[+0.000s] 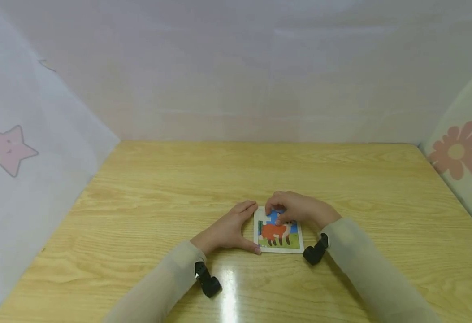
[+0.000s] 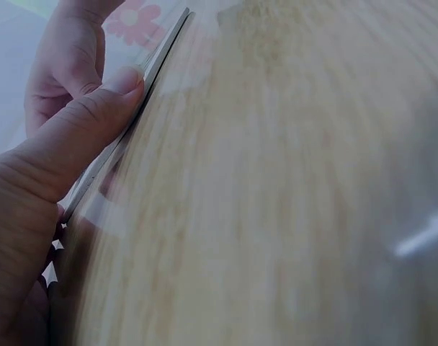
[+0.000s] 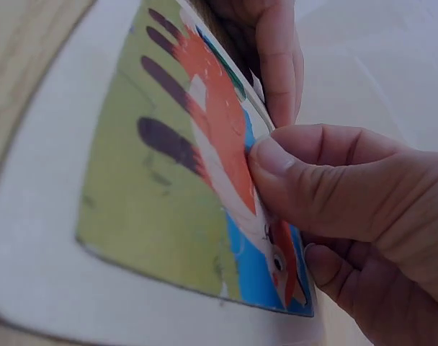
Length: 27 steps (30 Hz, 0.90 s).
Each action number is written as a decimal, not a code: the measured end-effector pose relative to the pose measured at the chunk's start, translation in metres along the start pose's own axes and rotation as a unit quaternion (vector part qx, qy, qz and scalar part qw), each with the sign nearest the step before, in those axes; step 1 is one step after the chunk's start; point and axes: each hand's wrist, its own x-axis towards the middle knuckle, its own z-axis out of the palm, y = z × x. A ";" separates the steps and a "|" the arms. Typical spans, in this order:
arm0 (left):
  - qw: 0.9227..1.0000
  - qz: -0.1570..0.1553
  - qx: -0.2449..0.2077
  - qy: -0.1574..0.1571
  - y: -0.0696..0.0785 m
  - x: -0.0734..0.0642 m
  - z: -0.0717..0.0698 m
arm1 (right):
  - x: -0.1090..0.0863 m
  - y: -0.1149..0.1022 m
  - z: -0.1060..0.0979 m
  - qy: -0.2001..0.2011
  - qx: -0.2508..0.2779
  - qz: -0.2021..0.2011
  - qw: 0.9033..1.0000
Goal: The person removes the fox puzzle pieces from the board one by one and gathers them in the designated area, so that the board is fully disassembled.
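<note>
A small square jigsaw puzzle with a white border lies on the table, showing an orange fox on green grass under blue sky. My left hand spans its left side, thumb at the near corner and fingers at the far one. In the left wrist view the thumb lies along the board's edge. Over the upper part of the picture, my right hand has its thumb and fingers curled around a blue piece, largely hidden by them. A pale gap shows in the puzzle's upper left. The right wrist view shows the fox's face beside the thumb.
The wood-grain table extends around the puzzle. Pale cloth hangs behind and at both sides, with a pink star on the left and a red flower on the right. A black wrist camera sits low near the tabletop.
</note>
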 end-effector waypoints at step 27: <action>1.000 0.000 0.003 0.002 -0.004 -0.002 0.003 | -0.004 -0.004 0.013 0.051 -0.013 0.012 0.999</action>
